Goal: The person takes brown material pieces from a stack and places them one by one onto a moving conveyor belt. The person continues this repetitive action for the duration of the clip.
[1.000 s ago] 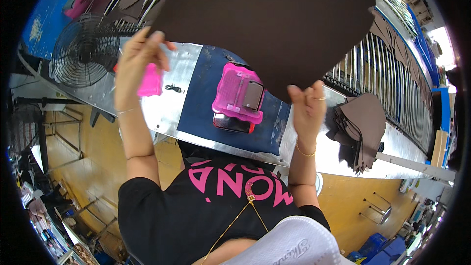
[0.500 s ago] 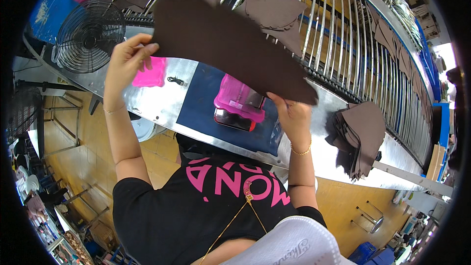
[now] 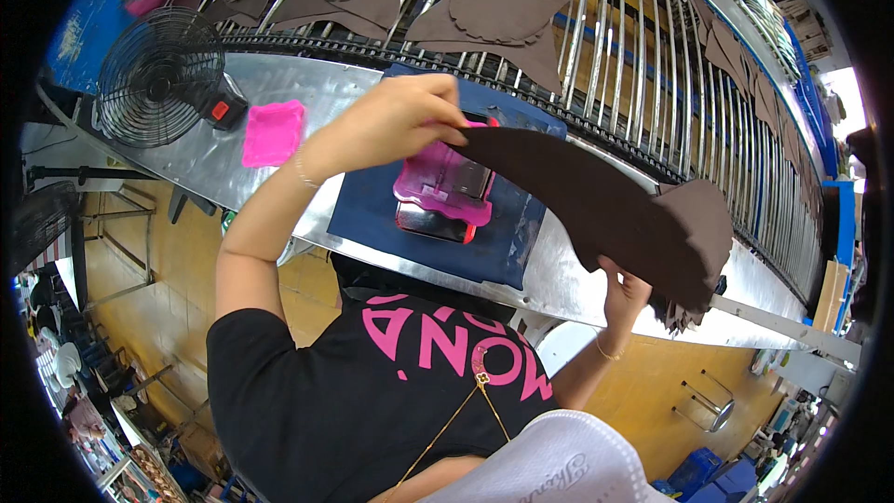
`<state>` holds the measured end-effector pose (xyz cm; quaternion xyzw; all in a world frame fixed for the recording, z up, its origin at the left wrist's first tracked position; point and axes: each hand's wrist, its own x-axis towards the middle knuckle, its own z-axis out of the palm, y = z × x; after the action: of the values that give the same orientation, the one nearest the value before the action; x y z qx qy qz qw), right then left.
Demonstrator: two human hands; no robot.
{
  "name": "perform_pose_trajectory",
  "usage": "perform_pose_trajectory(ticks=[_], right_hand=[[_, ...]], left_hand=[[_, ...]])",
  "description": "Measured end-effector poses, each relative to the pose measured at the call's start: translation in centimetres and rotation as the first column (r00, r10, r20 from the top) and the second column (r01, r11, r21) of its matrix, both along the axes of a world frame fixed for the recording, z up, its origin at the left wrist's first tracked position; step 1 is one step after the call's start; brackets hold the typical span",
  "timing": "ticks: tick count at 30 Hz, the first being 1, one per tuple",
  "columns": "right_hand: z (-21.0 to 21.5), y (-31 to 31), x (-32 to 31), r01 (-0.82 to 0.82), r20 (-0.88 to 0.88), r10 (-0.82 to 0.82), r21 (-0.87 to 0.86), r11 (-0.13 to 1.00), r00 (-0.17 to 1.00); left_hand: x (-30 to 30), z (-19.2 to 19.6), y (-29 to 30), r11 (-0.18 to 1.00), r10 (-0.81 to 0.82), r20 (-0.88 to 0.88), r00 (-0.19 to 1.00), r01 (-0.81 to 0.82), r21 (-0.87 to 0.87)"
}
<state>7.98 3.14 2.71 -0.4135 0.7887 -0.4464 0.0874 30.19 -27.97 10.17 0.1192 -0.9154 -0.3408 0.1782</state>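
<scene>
A long dark brown flat cut piece, leather-like with curved edges, stretches between my hands above the metal table. My left hand pinches its narrow left end over the blue mat. Under its wide right end, my right hand grips the near edge, thumb showing and the other fingers partly hidden. This end overlaps a stack of similar brown pieces at the table's right; whether they touch, I cannot tell. Below my left hand, a pink tray with dark and red items lies on the blue mat.
Beyond the table runs a rack of metal rods carrying several brown pieces. A black wire fan and a small pink tray stand on the left. A metal bar juts out at the right. A stool stands below.
The brown piece has moved right and down, its right end now over the stack. My left hand has swung right across the mat; my right hand has moved right and nearer.
</scene>
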Motion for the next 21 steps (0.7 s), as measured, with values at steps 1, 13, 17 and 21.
perform_pose_trajectory(ticks=[1, 13, 17, 21], right_hand=[[0.3, 1.6, -0.8, 0.05, -0.024, -0.049, 0.033, 0.998, 0.999], [14.7, 4.1, -4.6, 0.217, -0.694, -0.079, 0.113, 0.97, 0.716], [16.8, -0.2, -5.1, 0.151, -0.728, 0.129, 0.307, 0.94, 0.674], [17.4, -3.3, -5.0, 0.248, -0.862, -0.063, 0.074, 0.966, 0.503]], left_hand=[[-1.0, -0.3, 0.2, 0.991, -0.065, -0.069, 0.995, 0.057, -0.119], [-10.6, 7.1, 1.7, 0.912, -0.402, -0.196, 0.895, 0.371, -0.177], [-12.8, 5.6, 1.0, 0.87, -0.445, -0.018, 0.895, 0.427, -0.244], [-13.4, 3.4, -2.9, 0.935, -0.222, 0.09, 0.971, 0.186, 0.301]])
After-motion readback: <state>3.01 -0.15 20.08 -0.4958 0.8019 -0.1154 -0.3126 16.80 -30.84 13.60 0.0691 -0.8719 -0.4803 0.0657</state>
